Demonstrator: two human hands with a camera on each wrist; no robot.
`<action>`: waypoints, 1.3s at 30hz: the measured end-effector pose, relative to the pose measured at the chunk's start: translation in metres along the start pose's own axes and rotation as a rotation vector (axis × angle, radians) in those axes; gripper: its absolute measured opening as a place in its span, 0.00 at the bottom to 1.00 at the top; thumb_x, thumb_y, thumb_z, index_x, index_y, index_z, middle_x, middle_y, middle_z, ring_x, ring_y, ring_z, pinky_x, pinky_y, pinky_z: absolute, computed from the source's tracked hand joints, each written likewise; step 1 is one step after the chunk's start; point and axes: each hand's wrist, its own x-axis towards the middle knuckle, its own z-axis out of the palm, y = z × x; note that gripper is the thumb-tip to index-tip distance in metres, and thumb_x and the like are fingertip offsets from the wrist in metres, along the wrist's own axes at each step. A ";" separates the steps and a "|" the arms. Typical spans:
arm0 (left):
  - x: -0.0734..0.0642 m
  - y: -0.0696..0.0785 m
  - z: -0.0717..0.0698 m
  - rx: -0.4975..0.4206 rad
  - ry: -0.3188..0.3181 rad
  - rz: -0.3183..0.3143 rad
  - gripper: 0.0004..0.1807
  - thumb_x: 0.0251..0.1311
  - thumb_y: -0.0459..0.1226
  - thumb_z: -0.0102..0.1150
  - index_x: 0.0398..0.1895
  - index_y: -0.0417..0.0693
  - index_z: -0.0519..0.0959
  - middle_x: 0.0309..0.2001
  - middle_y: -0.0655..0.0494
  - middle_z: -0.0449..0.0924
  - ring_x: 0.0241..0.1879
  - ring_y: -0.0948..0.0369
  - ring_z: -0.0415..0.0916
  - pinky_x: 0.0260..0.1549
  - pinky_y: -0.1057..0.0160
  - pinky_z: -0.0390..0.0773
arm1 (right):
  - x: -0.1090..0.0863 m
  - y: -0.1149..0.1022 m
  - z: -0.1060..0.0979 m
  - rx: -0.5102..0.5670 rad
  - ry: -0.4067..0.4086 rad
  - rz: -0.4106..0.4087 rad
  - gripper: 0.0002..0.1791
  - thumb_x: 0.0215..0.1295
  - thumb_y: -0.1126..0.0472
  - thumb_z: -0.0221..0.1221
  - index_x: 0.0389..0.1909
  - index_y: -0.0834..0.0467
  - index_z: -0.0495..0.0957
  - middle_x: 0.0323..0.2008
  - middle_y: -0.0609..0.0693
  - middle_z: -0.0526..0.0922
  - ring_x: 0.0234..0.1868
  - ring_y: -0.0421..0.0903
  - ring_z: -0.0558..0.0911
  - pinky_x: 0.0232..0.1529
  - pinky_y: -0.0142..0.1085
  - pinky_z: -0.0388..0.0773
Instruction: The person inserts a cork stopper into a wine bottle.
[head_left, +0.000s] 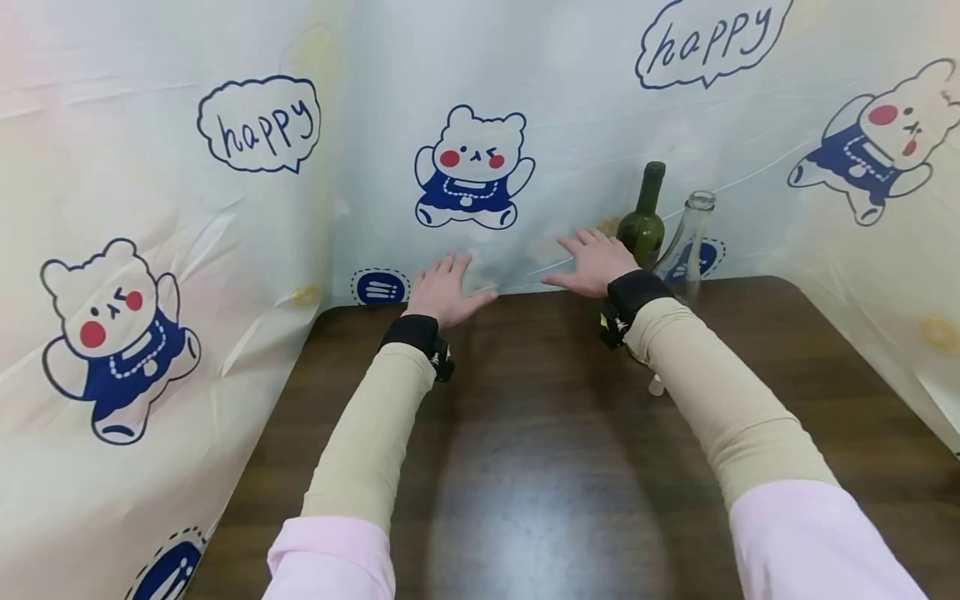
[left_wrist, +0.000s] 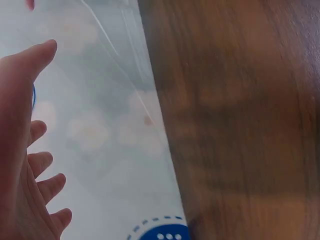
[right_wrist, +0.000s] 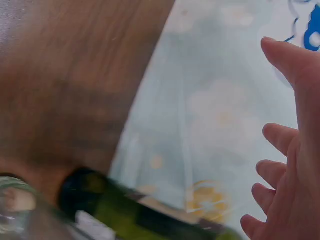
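Grip: none. Left hand (head_left: pixel 444 293) and right hand (head_left: pixel 597 262) spread-fingered near far edge of table (head_left: pixel 525 400). Green bottle (head_left: pixel 642 230) behind clear bottle (head_left: pixel 685 250), both upright, just beside right hand; neither held, so presumably standing on own bases. Touch between right hand and green bottle: cannot tell.

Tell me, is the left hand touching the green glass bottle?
Apart: the head view shows the left hand clear of the green glass bottle, right hand between them.
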 end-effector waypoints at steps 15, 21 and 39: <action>-0.033 0.041 0.022 -0.212 0.025 0.173 0.57 0.57 0.76 0.44 0.84 0.55 0.52 0.83 0.50 0.50 0.80 0.49 0.50 0.76 0.42 0.54 | -0.073 -0.013 -0.071 0.117 0.294 -0.171 0.58 0.64 0.32 0.58 0.83 0.60 0.46 0.83 0.62 0.46 0.82 0.59 0.44 0.78 0.60 0.44; -0.047 0.055 0.019 -0.219 0.042 0.244 0.55 0.57 0.74 0.47 0.83 0.57 0.54 0.83 0.52 0.51 0.80 0.51 0.51 0.75 0.44 0.55 | -0.121 0.005 -0.064 0.656 0.701 0.092 0.54 0.67 0.42 0.62 0.84 0.50 0.42 0.84 0.49 0.32 0.82 0.41 0.35 0.79 0.44 0.33; -0.054 0.091 0.039 -0.190 0.040 0.416 0.54 0.58 0.73 0.48 0.83 0.58 0.55 0.81 0.51 0.56 0.79 0.54 0.54 0.77 0.48 0.54 | -0.097 0.078 0.036 0.867 0.728 0.419 0.61 0.59 0.34 0.65 0.84 0.43 0.38 0.84 0.48 0.42 0.82 0.44 0.46 0.79 0.47 0.47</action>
